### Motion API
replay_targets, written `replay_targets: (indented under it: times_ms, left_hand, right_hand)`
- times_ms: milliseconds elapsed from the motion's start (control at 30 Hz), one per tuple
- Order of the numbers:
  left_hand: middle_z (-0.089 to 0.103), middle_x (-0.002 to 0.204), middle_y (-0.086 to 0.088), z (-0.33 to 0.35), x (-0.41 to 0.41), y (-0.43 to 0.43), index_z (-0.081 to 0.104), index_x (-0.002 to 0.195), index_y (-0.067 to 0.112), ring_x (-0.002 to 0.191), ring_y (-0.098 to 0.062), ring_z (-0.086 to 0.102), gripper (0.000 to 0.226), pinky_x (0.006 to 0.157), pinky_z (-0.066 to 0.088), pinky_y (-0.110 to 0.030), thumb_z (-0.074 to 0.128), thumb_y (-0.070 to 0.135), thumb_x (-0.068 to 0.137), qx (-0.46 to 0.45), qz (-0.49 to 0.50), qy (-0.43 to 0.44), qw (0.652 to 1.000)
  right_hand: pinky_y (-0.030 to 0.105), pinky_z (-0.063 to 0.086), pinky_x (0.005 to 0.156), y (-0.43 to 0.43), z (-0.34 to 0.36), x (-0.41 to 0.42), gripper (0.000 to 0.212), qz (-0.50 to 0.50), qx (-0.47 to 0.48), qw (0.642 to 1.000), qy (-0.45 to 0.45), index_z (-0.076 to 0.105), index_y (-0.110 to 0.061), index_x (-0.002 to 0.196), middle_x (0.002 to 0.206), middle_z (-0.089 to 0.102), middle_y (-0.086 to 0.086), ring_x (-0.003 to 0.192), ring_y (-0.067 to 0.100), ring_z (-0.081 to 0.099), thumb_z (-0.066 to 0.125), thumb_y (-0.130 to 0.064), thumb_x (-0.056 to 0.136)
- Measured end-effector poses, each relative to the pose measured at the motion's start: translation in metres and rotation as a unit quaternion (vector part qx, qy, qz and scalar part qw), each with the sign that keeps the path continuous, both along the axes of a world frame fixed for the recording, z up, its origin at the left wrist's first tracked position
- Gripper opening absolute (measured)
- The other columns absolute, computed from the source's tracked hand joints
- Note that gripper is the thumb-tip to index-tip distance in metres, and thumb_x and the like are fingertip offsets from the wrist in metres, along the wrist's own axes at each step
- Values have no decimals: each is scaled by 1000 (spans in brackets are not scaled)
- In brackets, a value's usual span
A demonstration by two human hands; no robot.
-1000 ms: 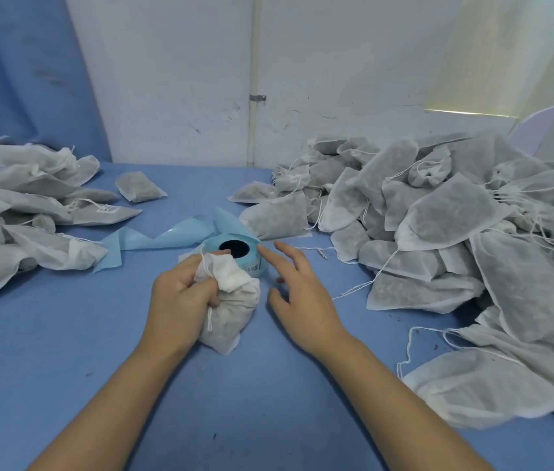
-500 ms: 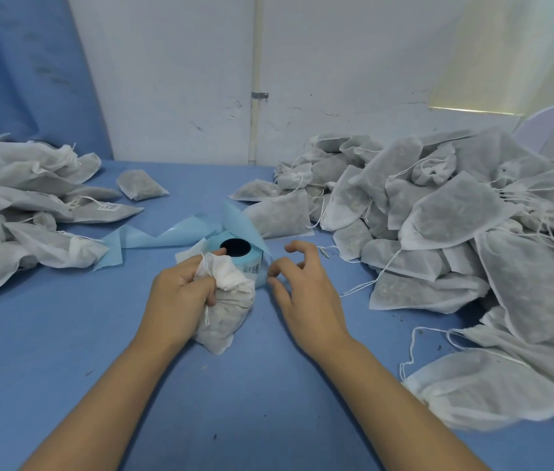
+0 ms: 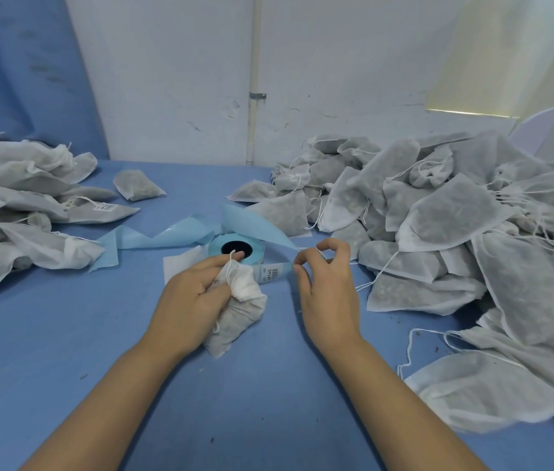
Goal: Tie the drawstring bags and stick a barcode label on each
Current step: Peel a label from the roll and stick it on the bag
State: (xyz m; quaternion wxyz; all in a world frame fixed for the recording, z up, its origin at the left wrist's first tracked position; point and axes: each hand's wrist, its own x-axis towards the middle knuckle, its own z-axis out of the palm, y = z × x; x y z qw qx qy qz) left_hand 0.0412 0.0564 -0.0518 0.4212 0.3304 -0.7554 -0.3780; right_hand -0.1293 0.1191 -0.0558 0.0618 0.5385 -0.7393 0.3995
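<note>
Bags (image 3: pixel 455 226) heaped on the right take up most of the room, grey cloth pouches with strings trailing loose, by the look of it not yet tied. A smaller pile (image 3: pixel 13 198) lies on the left of the blue surface (image 3: pixel 64 351). One pouch there shows a white sticker (image 3: pixel 103 208), so I take those for finished.

Between the two, the left hand (image 3: pixel 190 300) has its grip clamped round the gathered neck of a single bag (image 3: pixel 238 311), string looped over the fingers. That bag sits in the middle of the surface, just in front of the label roll (image 3: pixel 236 248). Its long axis runs near to far: neck away towards the roll, bottom corner resting on the surface and pointing back at the person, leaning a little left.

A moment ago the right hand (image 3: pixel 330 290) was only reaching at the roll, fingers loose. Now it has drawn off to the right, thumb and forefinger pinched together on the end of the strip (image 3: pixel 285 266), which stretches out from the roll. One printed label (image 3: pixel 268 273) shows on it, just beside the bag's neck. Used backing paper (image 3: pixel 166 236) curls away behind.

I judge the tying done on this one and the labelling begun.
</note>
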Motion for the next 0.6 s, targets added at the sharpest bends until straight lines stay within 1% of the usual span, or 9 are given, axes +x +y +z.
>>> replay_targets:
  times_ms: [67,133,200,267,333,433,467,533,600]
  left_hand:
    - [63,110,32,-1,1,-1,65,77,41,88,14,57,31,67,38,-4,50,14,72,22,-7,9,1000]
    - [65,106,31,-1,1,-2,67,83,40,89,12,58,34,69,39,-6,47,17,67,33,-5,8,999]
    - [66,104,30,-2,0,-2,70,86,35,89,9,59,38,69,40,-8,44,18,63,37,1,3,999]
    - [68,100,20,-3,0,-3,71,88,25,86,-1,60,39,68,42,-12,44,17,62,40,6,3,999]
    - [68,98,13,-4,-1,-4,71,88,18,86,-8,59,38,68,42,-16,44,16,61,36,10,3,999]
    - [68,96,3,-5,-1,-6,69,87,7,83,-15,58,39,63,40,-17,43,14,59,29,10,5,1000]
    - [68,95,2,-5,-1,-6,70,86,7,82,-16,58,39,62,40,-16,43,14,59,32,8,7,999]
    - [69,94,8,-5,-2,-6,71,84,17,78,-8,58,38,63,41,-14,43,13,58,42,5,15,999]
    - [69,94,13,-4,-2,-6,71,81,26,81,-3,59,39,65,42,-13,43,13,58,50,0,21,999]
  right_hand:
    - [34,46,64,0,-1,0,10,7,-15,1000,-6,61,-16,98,113,38,-4,88,18,50,51,-17,97]
    - [35,47,71,0,-3,-2,14,34,-14,999,-29,61,-18,106,104,47,-6,91,18,54,49,-16,98]
    - [27,44,78,0,-3,1,29,71,-2,994,-79,55,-22,125,100,56,-9,93,15,57,47,-15,98]
    - [17,40,77,1,-3,6,43,92,14,987,-130,42,-22,140,97,59,-13,88,9,57,49,-14,98]
    - [12,38,78,-2,-3,13,44,103,34,980,-166,43,-18,139,104,64,-10,90,7,58,53,-14,96]
    - [10,39,88,-10,-2,22,39,110,49,970,-213,51,-14,132,121,65,-1,108,9,60,58,-13,94]
    - [10,39,90,-13,-1,24,38,110,47,968,-219,54,-13,131,123,65,0,111,8,60,59,-12,93]
    - [12,43,93,-17,0,28,36,108,32,964,-242,59,-10,126,121,66,1,109,8,61,63,-12,91]
    - [22,48,94,-19,-1,31,35,97,13,957,-274,63,-9,120,115,69,1,104,9,64,69,-16,87]
